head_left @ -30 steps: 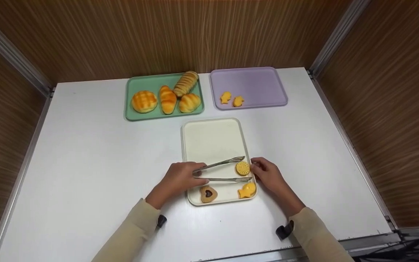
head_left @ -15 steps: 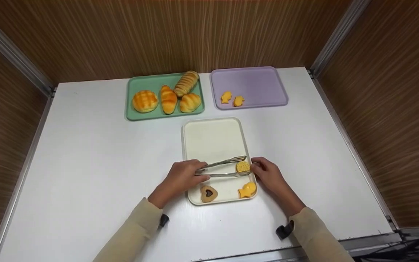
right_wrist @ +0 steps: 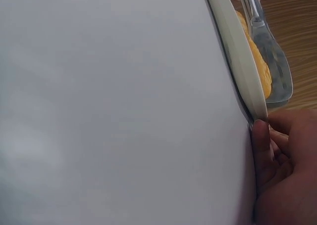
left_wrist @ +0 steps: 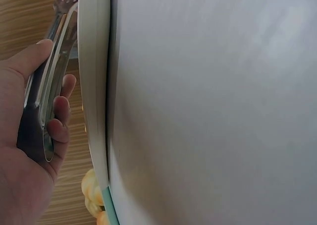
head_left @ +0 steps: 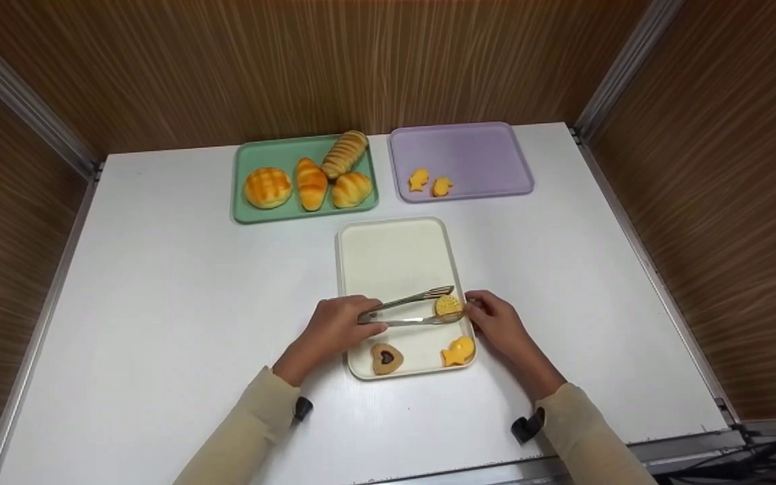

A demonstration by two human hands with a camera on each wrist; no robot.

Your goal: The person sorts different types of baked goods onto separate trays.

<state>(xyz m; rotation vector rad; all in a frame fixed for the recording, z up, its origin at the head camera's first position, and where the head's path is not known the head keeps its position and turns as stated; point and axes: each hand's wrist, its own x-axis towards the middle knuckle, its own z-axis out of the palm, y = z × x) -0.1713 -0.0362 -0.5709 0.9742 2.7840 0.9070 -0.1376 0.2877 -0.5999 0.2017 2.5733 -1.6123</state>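
Observation:
My left hand point(head_left: 337, 330) grips metal tongs point(head_left: 415, 321) over the cream tray point(head_left: 395, 256). Their two arms lie on either side of a round yellow biscuit point(head_left: 448, 304), with the near tip overlapping its lower edge. Whether the far tip touches it I cannot tell. In the left wrist view, thumb and curled fingers wrap the tongs point(left_wrist: 34, 131). My right hand point(head_left: 499, 327) is at the tray's right edge; in the right wrist view its thumb and fingers pinch the rim point(right_wrist: 245, 66). A heart-shaped biscuit point(head_left: 396, 362) and a yellow fish-shaped biscuit point(head_left: 457, 351) lie nearer me on the tray.
Behind on the left, a green tray point(head_left: 253, 151) bears several breads. To its right stands a purple tray point(head_left: 482, 158) with two small fish-shaped biscuits point(head_left: 418, 180). Wood-patterned panels point(head_left: 334, 67) enclose the white table point(head_left: 179, 283) at the back and sides.
The near arm of the tongs has moved away from me onto the round biscuit, narrowing the gap. The biscuit has shifted slightly away from me. My right hand has stayed at the rim.

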